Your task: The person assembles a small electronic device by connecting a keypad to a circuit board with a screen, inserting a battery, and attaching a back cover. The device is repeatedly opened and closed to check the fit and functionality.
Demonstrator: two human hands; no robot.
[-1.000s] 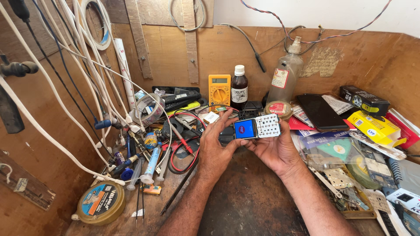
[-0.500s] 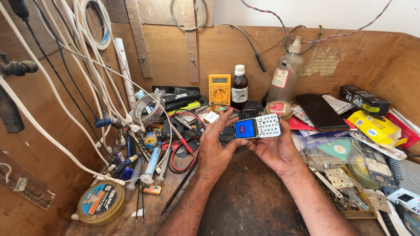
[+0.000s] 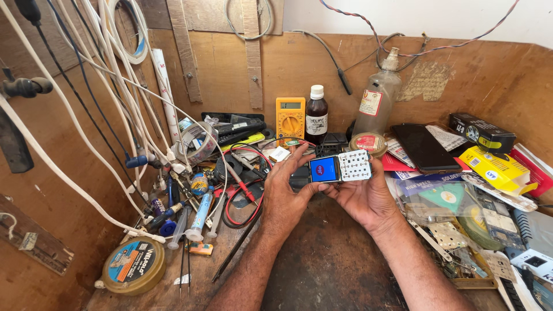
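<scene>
Right now both hands, left hand [image 3: 285, 196] and right hand [image 3: 360, 196], are closed on a small phone [image 3: 340, 168] held sideways above the bench [image 3: 328, 270], its screen lit. A loosened grip could drop it onto the red wires [image 3: 245, 196] at nine o'clock.

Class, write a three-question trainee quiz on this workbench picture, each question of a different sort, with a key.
1. True or false: both hands hold the phone.
2. The phone's screen is: A dark, B lit blue, C cracked white.
3. Which yellow tool stands against the back wall beside the brown bottle?

Key
1. True: the left hand and right hand grip it between them.
2. B.
3. The multimeter.
</scene>
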